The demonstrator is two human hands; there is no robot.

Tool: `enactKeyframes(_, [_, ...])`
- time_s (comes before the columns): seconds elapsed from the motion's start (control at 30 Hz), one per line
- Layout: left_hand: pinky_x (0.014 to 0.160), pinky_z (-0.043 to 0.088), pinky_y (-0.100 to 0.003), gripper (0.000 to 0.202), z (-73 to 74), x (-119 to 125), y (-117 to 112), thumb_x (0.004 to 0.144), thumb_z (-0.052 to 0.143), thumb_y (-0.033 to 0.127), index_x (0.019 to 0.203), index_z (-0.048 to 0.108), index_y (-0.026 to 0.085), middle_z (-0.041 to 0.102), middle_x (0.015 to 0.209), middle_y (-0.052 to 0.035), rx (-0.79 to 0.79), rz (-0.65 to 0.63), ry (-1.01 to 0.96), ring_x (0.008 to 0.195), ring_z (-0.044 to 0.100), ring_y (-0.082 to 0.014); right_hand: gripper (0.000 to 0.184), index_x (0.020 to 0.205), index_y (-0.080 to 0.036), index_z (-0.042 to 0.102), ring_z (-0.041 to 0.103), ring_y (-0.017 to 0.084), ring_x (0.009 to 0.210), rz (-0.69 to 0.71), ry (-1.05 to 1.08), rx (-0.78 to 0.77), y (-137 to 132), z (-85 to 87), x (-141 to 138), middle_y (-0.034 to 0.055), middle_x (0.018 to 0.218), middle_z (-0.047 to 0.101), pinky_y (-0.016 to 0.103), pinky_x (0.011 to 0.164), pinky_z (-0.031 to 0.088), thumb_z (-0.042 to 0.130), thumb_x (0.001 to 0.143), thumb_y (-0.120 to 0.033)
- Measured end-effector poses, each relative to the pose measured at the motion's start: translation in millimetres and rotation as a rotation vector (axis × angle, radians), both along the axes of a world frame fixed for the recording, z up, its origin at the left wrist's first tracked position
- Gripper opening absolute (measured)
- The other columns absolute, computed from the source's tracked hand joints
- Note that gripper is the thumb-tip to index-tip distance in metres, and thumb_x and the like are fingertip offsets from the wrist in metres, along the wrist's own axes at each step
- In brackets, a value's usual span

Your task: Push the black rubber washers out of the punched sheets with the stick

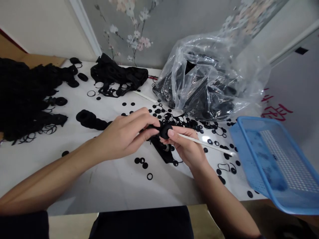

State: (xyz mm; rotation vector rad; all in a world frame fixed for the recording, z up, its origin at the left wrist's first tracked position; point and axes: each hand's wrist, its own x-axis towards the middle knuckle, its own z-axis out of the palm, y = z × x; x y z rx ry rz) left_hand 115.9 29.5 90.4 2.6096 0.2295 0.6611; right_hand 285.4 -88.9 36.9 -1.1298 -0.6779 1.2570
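My left hand and my right hand meet over the middle of the white table. Both pinch a small black foam ring between fingertips. My right hand also holds a thin white stick that runs off to the right. A black foam sheet with punched holes lies under the hands. Loose black discs and rings are scattered all around them.
A blue plastic basket hangs over the table's right front edge. A clear plastic bag with black foam sits at the back right. Piles of black foam scrap lie at the left and at the back. A stack of black rings is left of my hands.
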Motion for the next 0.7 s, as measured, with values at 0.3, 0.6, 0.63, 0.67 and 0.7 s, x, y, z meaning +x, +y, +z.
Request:
enactKeyframes(0.3, [0.051, 0.041, -0.02, 0.005, -19.5, 10, -18, 0.093, 0.053, 0.018, 0.097, 0.056, 0.018, 0.054, 0.083, -0.0007, -0.159, 0.091, -0.156, 0.063, 0.049, -0.0086, 0.017, 0.084, -0.022, 0.076, 0.068, 0.012, 0.071, 0.029, 0.212, -0.018, 2, 0.3, -7, 0.0001, 0.076, 0.073, 0.024, 0.073, 0.058, 0.077, 0.074, -0.035])
enactKeyframes(0.6, [0.049, 0.039, -0.018, 0.007, -23.9, 10, -26, 0.091, 0.052, 0.012, 0.092, 0.053, 0.019, 0.051, 0.078, 0.0019, -0.136, 0.123, -0.174, 0.06, 0.045, -0.007, 0.016, 0.088, -0.023, 0.076, 0.068, 0.016, 0.077, -0.07, 0.023, 0.036, -3, -5.0, -11, 0.001, 0.082, 0.073, 0.032, 0.077, 0.057, 0.075, 0.077, -0.035])
enactKeyframes(0.63, [0.048, 0.038, -0.018, 0.006, -25.5, 10, -26, 0.092, 0.051, 0.012, 0.092, 0.052, 0.019, 0.051, 0.078, 0.002, -0.115, 0.131, -0.162, 0.058, 0.045, -0.0069, 0.016, 0.086, -0.023, 0.076, 0.068, 0.017, 0.077, -0.074, 0.027, 0.027, -3, -5.8, -12, 0.0012, 0.081, 0.073, 0.033, 0.077, 0.057, 0.075, 0.076, -0.036])
enactKeyframes(0.67, [0.045, 0.036, -0.018, 0.006, -27.2, 11, -26, 0.092, 0.05, 0.012, 0.091, 0.051, 0.018, 0.05, 0.077, 0.0019, -0.085, 0.139, -0.151, 0.057, 0.045, -0.0069, 0.016, 0.084, -0.023, 0.076, 0.068, 0.017, 0.076, -0.078, 0.044, 0.016, -2, -6.6, -13, 0.0011, 0.079, 0.073, 0.033, 0.076, 0.057, 0.075, 0.076, -0.036])
enactKeyframes(0.7, [0.044, 0.035, -0.018, 0.007, -29.1, 11, -27, 0.092, 0.048, 0.011, 0.091, 0.05, 0.018, 0.051, 0.077, 0.0015, -0.047, 0.143, -0.148, 0.057, 0.044, -0.0072, 0.016, 0.082, -0.023, 0.076, 0.068, 0.016, 0.074, -0.082, 0.074, 0.001, -1, -7.3, -14, 0.0009, 0.077, 0.073, 0.032, 0.075, 0.058, 0.075, 0.076, -0.037])
